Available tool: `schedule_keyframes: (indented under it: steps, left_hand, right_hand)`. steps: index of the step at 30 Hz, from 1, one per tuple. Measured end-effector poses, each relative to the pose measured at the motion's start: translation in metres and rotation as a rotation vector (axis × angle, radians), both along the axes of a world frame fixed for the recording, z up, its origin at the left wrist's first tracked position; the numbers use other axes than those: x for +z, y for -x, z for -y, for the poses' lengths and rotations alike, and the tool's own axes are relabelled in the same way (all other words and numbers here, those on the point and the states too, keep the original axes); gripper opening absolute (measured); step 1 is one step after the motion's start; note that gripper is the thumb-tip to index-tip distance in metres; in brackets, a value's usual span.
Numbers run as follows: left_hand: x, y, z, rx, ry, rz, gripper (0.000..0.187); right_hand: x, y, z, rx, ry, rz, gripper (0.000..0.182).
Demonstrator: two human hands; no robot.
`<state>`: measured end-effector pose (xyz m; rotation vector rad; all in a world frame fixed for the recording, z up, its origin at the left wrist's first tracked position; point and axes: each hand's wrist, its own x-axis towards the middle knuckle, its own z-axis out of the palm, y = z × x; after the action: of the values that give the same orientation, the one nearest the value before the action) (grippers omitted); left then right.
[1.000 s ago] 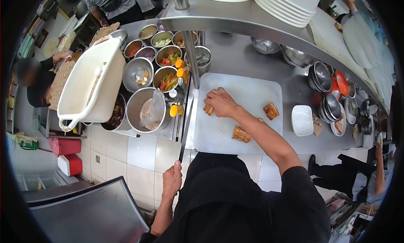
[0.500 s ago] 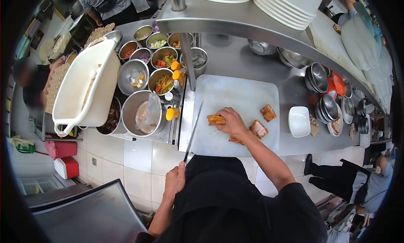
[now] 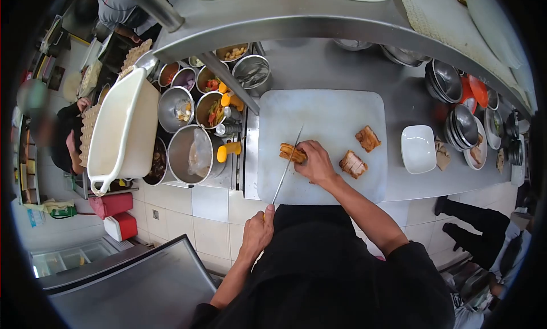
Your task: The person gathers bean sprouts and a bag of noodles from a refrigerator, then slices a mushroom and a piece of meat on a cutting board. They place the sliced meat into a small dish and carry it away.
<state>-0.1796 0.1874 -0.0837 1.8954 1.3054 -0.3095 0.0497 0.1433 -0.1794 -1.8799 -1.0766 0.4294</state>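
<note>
My left hand is closed round the handle of a long knife, low and left of a white cutting board. The blade reaches up over the board and lies across a browned piece of meat. Fingers of my right hand press round the right end of that piece, and the palm hides part of it. To the right on the board are a sliced meat chunk and, above it, another browned chunk.
Left of the board stand metal pots of ingredients, yellow-capped bottles and a white tub. A white square bowl and stacked metal bowls sit at right. A steel shelf spans overhead. Other people are at both sides.
The knife has moved right, from beside the meat to across it. My right hand still holds the piece. The camera view has shifted and turned slightly.
</note>
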Motion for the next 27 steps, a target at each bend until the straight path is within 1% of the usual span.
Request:
schedule_keyframes:
  steps: [2,7,9,10,11,12,13,14,16,18,19,22,25,27]
  left_hand:
    - [0.002,-0.001,0.001,-0.014,-0.041,-0.034,0.069]
    - [0.019,0.011,0.008,-0.024,-0.029,-0.155,0.070]
    - [0.014,0.010,0.007,-0.020,-0.011,-0.183,0.070]
    - [-0.002,0.004,0.004,-0.037,-0.030,-0.136,0.070]
    - [-0.012,-0.004,0.002,-0.051,-0.050,-0.088,0.071]
    - [-0.018,-0.012,0.001,-0.049,-0.052,-0.090,0.071]
    - [-0.022,-0.023,0.000,-0.034,-0.029,-0.088,0.071]
    - [-0.020,-0.029,-0.002,-0.022,-0.006,-0.086,0.072]
    - [-0.003,-0.020,0.001,-0.021,-0.018,-0.101,0.072]
    - [0.002,-0.014,0.001,-0.015,-0.013,-0.168,0.073]
    - [0.001,-0.012,0.000,-0.024,0.002,-0.160,0.075]
    - [0.009,-0.010,0.003,-0.009,0.004,-0.161,0.074]
    - [0.006,-0.005,0.001,-0.041,0.002,-0.179,0.074]
    - [-0.005,-0.015,-0.004,-0.055,0.007,-0.147,0.074]
  right_hand:
    - [0.002,0.000,-0.001,-0.002,0.003,-0.015,0.036]
    - [0.004,-0.001,-0.002,-0.011,0.042,-0.066,0.035]
    - [0.000,0.000,-0.002,-0.012,0.011,-0.046,0.035]
    - [-0.002,0.001,-0.003,-0.012,0.011,-0.052,0.035]
    - [-0.004,0.002,-0.004,-0.065,-0.014,-0.030,0.035]
    - [-0.006,0.003,-0.006,-0.116,-0.041,-0.005,0.035]
    - [-0.006,0.002,-0.005,-0.113,-0.046,-0.006,0.035]
    - [-0.006,0.001,-0.004,-0.078,-0.009,-0.030,0.035]
    - [-0.004,-0.005,-0.005,-0.049,0.019,-0.046,0.035]
    - [-0.003,-0.004,-0.005,-0.025,0.048,-0.043,0.033]
    - [-0.004,-0.001,-0.004,-0.026,0.052,-0.048,0.033]
    - [-0.004,-0.002,-0.005,-0.051,-0.004,-0.038,0.032]
    - [-0.010,0.001,-0.003,-0.044,-0.049,-0.043,0.030]
    - [-0.013,0.002,-0.006,-0.093,-0.097,-0.015,0.029]
